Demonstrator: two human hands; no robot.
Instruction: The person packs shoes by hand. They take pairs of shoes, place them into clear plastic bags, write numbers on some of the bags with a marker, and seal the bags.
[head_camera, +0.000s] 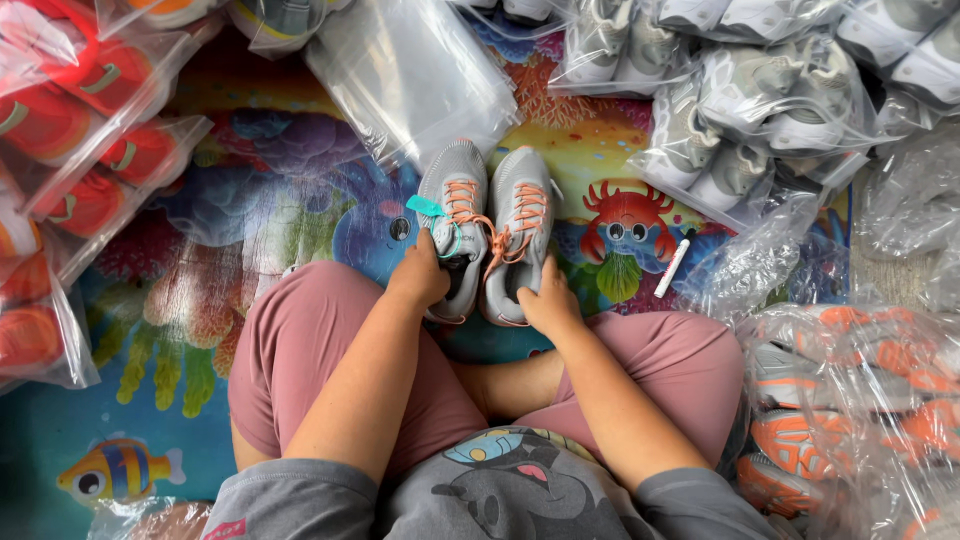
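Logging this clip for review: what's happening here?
A person sits cross-legged on a colourful sea-animal mat. The left hand grips the left grey shoe, which carries a teal tag; the right hand grips the right grey shoe. Both have orange laces. Bagged shoes lie around, and a white marker beside.

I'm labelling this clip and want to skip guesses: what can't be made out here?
All in the head view:
- Heels of the grey shoes: covered by the left hand and right hand.
- Each hand's grip: fingertips hidden behind the shoes.
- Teal tag: print too small.
- Bagged grey shoes: blurred by plastic, cut off at the top edge.
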